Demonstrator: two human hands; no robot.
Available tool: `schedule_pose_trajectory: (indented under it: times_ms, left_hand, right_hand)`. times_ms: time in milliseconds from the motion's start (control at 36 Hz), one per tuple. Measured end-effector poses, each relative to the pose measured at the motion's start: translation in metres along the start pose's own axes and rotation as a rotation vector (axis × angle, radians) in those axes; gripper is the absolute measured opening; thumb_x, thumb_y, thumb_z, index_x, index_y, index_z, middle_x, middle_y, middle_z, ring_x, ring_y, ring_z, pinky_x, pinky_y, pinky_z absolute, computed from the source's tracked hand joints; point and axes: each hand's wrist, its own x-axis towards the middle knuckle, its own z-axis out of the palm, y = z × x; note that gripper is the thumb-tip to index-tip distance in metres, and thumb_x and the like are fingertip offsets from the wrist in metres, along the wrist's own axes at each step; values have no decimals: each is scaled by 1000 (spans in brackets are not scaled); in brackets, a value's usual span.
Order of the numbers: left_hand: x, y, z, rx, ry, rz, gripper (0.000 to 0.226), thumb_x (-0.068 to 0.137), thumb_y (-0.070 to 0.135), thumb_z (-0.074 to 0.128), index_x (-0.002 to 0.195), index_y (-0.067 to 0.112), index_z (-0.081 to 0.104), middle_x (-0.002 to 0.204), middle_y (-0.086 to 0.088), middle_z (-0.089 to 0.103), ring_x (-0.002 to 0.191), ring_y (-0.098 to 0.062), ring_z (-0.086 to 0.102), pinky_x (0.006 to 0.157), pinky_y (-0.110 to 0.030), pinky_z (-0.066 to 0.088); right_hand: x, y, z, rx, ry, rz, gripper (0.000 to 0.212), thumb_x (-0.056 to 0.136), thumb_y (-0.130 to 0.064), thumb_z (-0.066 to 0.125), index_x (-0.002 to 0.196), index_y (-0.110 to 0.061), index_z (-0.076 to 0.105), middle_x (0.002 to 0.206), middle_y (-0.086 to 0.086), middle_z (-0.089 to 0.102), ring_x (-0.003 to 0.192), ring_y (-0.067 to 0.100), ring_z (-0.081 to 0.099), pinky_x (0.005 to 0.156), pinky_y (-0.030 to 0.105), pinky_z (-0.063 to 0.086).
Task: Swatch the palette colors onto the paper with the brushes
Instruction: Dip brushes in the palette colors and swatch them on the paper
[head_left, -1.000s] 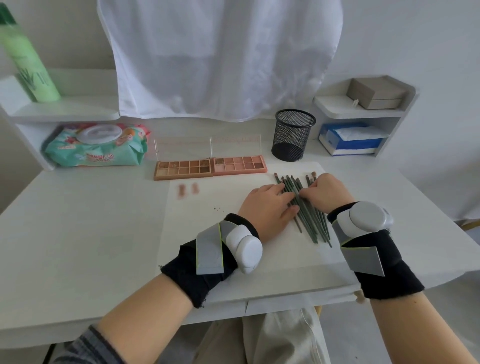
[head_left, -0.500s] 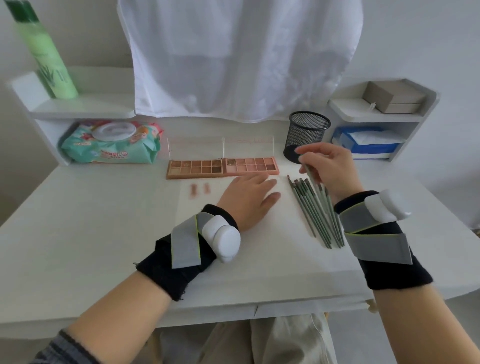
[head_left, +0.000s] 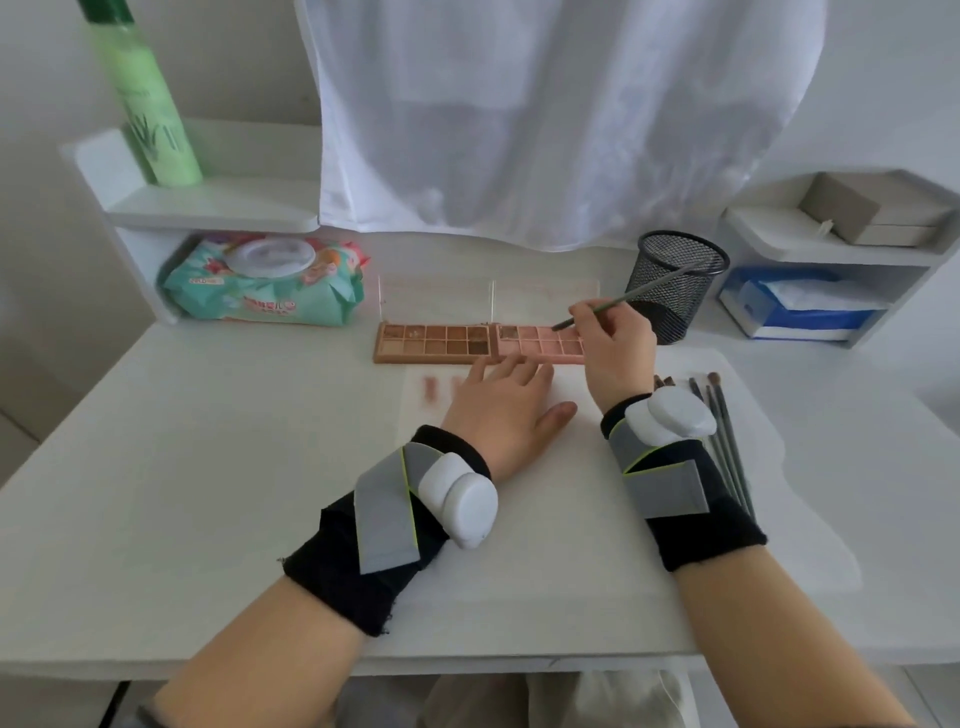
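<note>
White desk: right hand (head_left: 615, 353) pinches brush (head_left: 631, 297), tip over pink palette (head_left: 540, 340) mid-frame; left hand (head_left: 506, 410) flat on paper (head_left: 571, 519), fingers straight.

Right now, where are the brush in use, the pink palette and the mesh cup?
brush (head_left: 631, 296), head view, middle of its handle.
pink palette (head_left: 540, 344), head view, its pans.
mesh cup (head_left: 670, 304), head view, its front wall.

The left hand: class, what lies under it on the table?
The left hand lies flat on the white paper, beside two pinkish swatches. Whether more swatches lie beneath the palm cannot be seen.
</note>
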Motion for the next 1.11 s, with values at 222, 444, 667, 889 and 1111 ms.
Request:
schedule_pose_trajectory:
  times_ms: [222,444,667,889,1111]
  left_hand:
    - [-2,1,1,-20,-71,-10,66,96,56,20,148,15,18,158,-7,13,146,-20,4,118,-43,-1]
    - [-3,2,1,-18,-80,-10,69,94,60,21,148,17,18,159,-7,8,146,-19,2,116,-45,-5]
    - [-3,2,2,-9,-63,0,72,92,64,21,146,16,24,158,-8,12,146,-20,4,117,-45,-1]
    - [-4,3,0,-17,-76,-6,72,92,63,22,146,16,23,158,-8,9,146,-21,3,117,-45,-1]
    - [-4,2,0,-17,-80,-7,73,92,64,22,146,16,24,158,-8,9,146,-20,3,117,-46,-1]
  right_hand:
    - [-3,8,0,-82,-20,-60,5,91,-17,55,88,-14,53,76,1,62,76,22,65,73,29,50]
    - [-6,8,1,-135,-57,-149,4,93,-14,53,91,-12,55,74,-3,60,66,7,57,60,9,41]
    - [-7,6,2,-214,-94,-161,12,94,-16,50,92,-7,58,76,2,61,71,16,57,69,29,44]
    - [-6,7,2,-186,-104,-221,10,93,-12,52,92,-5,58,74,-2,59,70,17,58,66,23,43]
    - [-7,6,2,-197,-95,-179,9,94,-15,49,86,-14,53,72,1,59,69,19,56,67,28,42]
